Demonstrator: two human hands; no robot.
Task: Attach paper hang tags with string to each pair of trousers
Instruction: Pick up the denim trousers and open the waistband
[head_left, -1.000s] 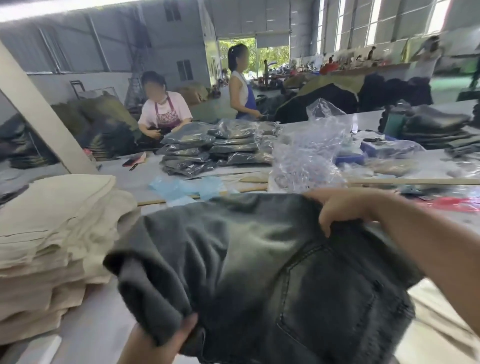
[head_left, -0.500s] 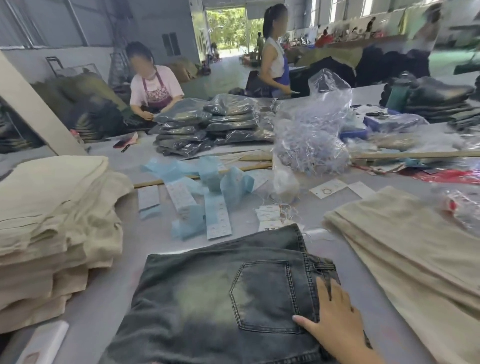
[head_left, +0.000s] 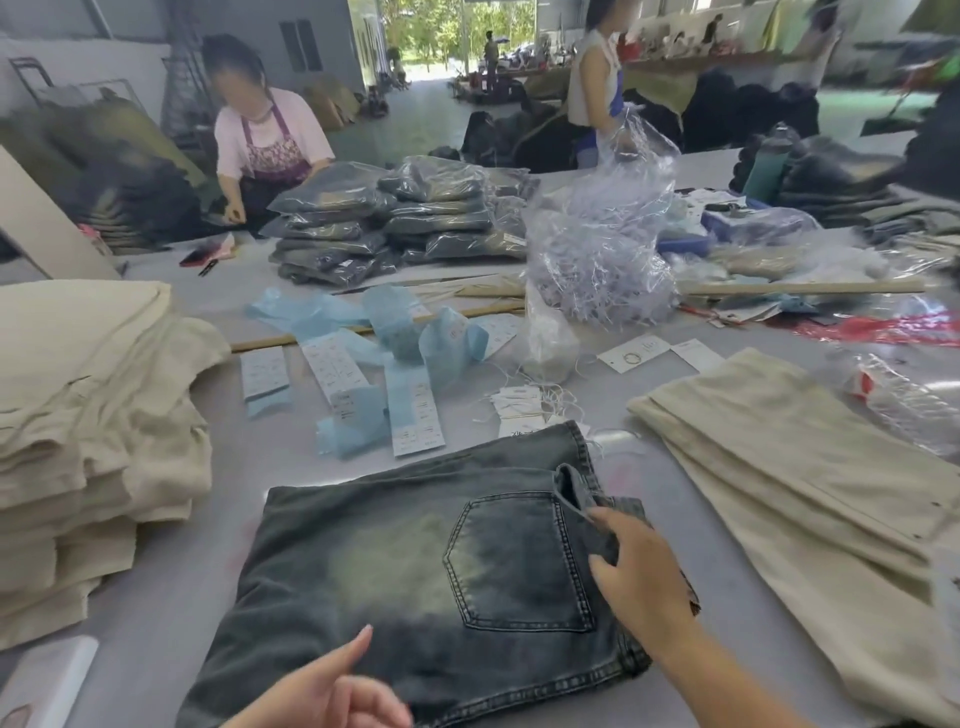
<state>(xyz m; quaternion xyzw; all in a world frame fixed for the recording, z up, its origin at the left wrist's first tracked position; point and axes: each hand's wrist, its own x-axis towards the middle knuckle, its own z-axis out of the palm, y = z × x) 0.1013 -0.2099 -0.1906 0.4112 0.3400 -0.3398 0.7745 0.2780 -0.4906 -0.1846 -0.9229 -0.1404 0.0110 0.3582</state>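
Note:
Folded dark washed jeans (head_left: 395, 561) lie flat on the grey table (head_left: 156, 613) in front of me, back pocket up. My right hand (head_left: 636, 577) pinches the waistband at the jeans' right edge and lifts a fold of it. My left hand (head_left: 332, 691) hovers low over the jeans' near edge, thumb raised, fingers loosely curled, holding nothing. White paper hang tags with string (head_left: 524, 408) lie just beyond the jeans. A clear bag of loose strings (head_left: 597, 270) stands further back.
A tall stack of cream trousers (head_left: 88, 415) sits at my left, and more cream trousers (head_left: 800, 488) lie at my right. Blue and white label strips (head_left: 384, 379) are scattered mid-table. Bagged jeans (head_left: 405, 218) are piled behind. Two people work at the far side.
The jeans went from held up in both hands to lying flat on the table. My right hand moved from resting on them to pinching the waistband, and my left hand came into view.

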